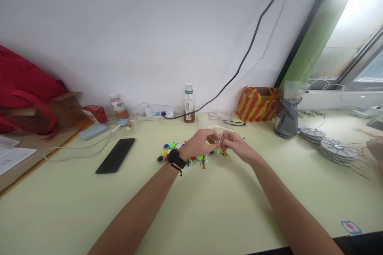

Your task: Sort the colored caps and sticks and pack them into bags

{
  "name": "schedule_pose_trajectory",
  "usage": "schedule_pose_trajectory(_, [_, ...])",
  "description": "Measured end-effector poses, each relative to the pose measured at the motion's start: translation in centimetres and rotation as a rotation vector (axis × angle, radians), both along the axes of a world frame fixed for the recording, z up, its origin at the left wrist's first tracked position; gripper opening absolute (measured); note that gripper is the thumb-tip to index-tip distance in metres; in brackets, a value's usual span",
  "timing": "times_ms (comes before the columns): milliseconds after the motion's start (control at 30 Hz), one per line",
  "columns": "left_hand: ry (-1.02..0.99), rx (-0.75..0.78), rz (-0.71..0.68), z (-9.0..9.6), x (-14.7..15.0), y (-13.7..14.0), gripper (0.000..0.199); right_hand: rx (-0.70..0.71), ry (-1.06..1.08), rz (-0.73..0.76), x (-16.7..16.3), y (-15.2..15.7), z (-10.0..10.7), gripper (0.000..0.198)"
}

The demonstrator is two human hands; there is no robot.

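My left hand [200, 143], with a dark watch [177, 159] on its wrist, is closed in a pinch above the table. Its fingertips meet those of my right hand [237, 146], which is pinched too. Between them shows a small whitish bit, too small to name. Beneath and around my hands lie several small round discs in mixed colours, among them a yellow disc [164, 153] and a black disc [160, 159]. Thin coloured plastic pieces [204, 162] are scattered near them. My left hand and wrist hide part of this pile.
A black phone [115, 156] lies at left. Against the wall stand a drink bottle [188, 105], a power strip [158, 112] and a striped bag [256, 103]. Glasses [235, 123] lie behind my hands. At right are stacked grey discs [339, 150] and another person's hand [375, 147].
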State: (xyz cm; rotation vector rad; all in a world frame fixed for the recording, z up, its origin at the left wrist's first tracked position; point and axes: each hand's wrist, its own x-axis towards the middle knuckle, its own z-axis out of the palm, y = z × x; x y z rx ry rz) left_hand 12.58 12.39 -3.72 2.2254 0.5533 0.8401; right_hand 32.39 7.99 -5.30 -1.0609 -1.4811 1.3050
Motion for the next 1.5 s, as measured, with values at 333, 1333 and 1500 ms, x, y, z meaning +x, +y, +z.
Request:
schedule_pose_trajectory(333, [0.316,0.036,-0.139,-1.6,0.5,-0.5,0.014,0.239,-0.859,-0.378,1.7,2.0,-3.7,0.016])
schedule_pose_trajectory(1333, [0.498,0.187,0.020,-1.0,-1.6,0.9,0.041,0.284,-1.071,-0.375,4.6,2.1,-3.8,0.028])
schedule_pose_trajectory(1500, [0.517,0.181,0.003,-1.3,-1.7,1.2,0.036,0.217,-1.125,-0.406,8.9,2.1,-3.8,0.025])
